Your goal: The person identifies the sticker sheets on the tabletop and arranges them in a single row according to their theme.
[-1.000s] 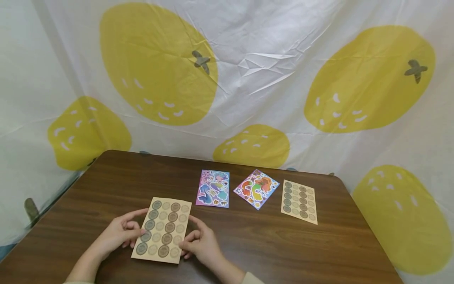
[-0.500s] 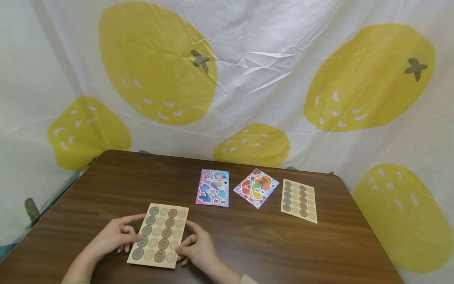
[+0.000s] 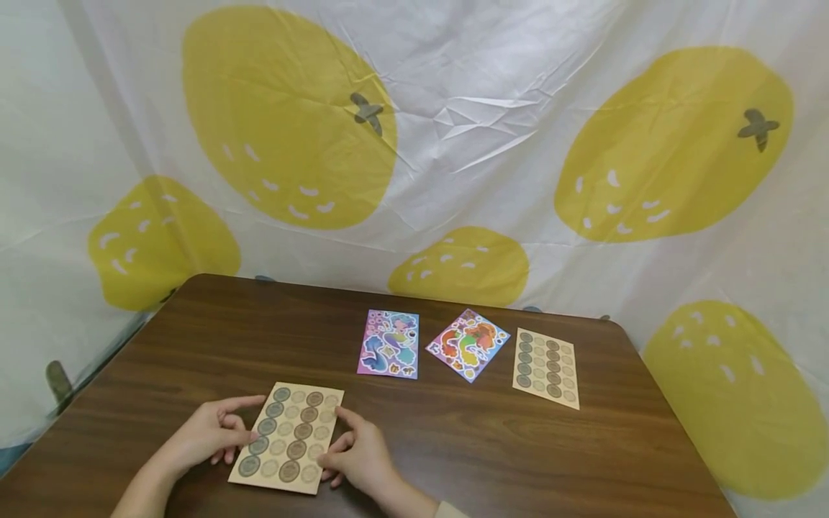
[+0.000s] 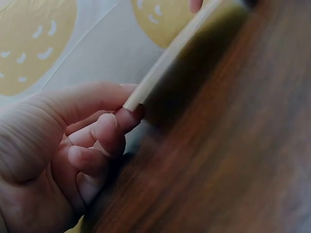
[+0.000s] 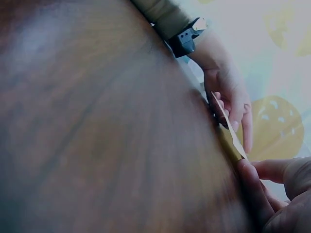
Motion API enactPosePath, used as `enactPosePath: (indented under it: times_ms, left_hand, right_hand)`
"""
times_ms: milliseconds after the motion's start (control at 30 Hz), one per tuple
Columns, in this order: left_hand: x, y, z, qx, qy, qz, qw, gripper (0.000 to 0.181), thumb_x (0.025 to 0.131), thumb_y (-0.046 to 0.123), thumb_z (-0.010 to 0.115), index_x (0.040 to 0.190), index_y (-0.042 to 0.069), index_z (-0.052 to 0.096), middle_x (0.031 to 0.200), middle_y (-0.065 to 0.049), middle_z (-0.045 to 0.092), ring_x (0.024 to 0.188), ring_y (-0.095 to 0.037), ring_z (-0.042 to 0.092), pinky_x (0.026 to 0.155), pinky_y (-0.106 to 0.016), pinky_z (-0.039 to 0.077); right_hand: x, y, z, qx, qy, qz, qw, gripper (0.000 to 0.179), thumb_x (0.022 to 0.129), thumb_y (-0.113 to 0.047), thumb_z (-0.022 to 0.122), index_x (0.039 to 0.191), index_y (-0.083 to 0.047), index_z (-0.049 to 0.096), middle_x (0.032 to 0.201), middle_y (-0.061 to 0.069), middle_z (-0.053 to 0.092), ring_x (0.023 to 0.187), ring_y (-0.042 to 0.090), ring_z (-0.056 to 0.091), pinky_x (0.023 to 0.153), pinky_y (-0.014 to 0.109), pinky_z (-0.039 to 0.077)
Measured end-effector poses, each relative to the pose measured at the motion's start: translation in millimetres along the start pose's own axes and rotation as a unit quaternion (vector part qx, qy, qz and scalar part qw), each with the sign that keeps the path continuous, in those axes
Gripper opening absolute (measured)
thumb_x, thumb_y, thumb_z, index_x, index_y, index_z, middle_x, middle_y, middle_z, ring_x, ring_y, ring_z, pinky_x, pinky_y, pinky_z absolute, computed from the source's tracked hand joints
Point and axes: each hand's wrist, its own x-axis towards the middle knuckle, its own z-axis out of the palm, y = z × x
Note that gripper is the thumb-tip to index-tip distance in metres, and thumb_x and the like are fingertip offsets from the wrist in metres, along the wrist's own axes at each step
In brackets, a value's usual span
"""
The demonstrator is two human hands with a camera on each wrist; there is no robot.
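From the head view I logged four flat sheets on or above the brown wood-grain surface (image 3: 466, 446). The task sheet, a tan card (image 3: 278, 449) bearing four columns of round prints (grey-green, pale, brown, pale), was at the near left of the surface, between both hands. The left hand (image 3: 210, 435) pinched its left edge, thumb on the printed face; the right hand (image 3: 360, 453) pinched its right edge likewise, index finger reaching toward the upper corner. Both wrist views showed the card edge-on, with a shaded gap beneath it. Farther back, well apart from the hands, I noted a purple-and-blue mermaid sheet (image 3: 388, 344), then a tilted red-haired mermaid sheet (image 3: 468, 345), then a second tan sheet (image 3: 547, 368) with similar round prints, in a row from left to right. Behind the surface hung a creased white cloth (image 3: 479, 165) printed with large yellow fruit shapes (image 3: 291, 122). In the right wrist view I recorded a black device (image 5: 187, 40) at the left wrist, beside a sleeve (image 5: 163, 17).
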Motion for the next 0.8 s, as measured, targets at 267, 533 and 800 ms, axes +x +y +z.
enactPosePath:
  times_ms: [267, 533, 800]
  left_hand:
    - [1.2, 0.7, 2.0, 0.016, 0.006, -0.013, 0.9998, 0.069, 0.081, 0.014, 0.076, 0.134, -0.014, 0.043, 0.059, -0.009, 0.057, 0.042, -0.012, 0.049, 0.033, -0.02, 0.035]
    - [2.9, 2.2, 2.2, 0.034, 0.008, -0.022, 0.9992, 0.065, 0.08, 0.017, 0.077, 0.132, -0.01, 0.049, 0.057, -0.009, 0.054, 0.039, -0.011, 0.046, 0.032, -0.021, 0.033]
    - [5.8, 4.7, 5.8, 0.075, 0.017, -0.022, 0.9968, 0.065, 0.078, 0.018, 0.079, 0.132, -0.008, 0.051, 0.052, -0.005, 0.051, 0.035, -0.008, 0.041, 0.03, -0.023, 0.035]
  right_hand:
    - [2.4, -3.7, 0.3, -0.006, -0.009, 0.025, 0.9996, 0.076, 0.072, 0.014, 0.073, 0.139, 0.01, 0.038, 0.064, 0.007, 0.065, 0.047, 0.024, 0.064, 0.039, 0.033, 0.052]
    - [5.7, -7.1, -0.6, -0.026, -0.023, 0.056, 0.9978, 0.078, 0.072, 0.011, 0.075, 0.14, 0.008, 0.037, 0.063, 0.008, 0.064, 0.044, 0.024, 0.062, 0.038, 0.035, 0.051]
    - [5.5, -13.6, -0.9, -0.18, -0.013, 0.064, 0.9814, 0.082, 0.068, 0.0, 0.083, 0.14, -0.001, 0.044, 0.049, 0.005, 0.054, 0.03, 0.012, 0.049, 0.027, 0.029, 0.042]
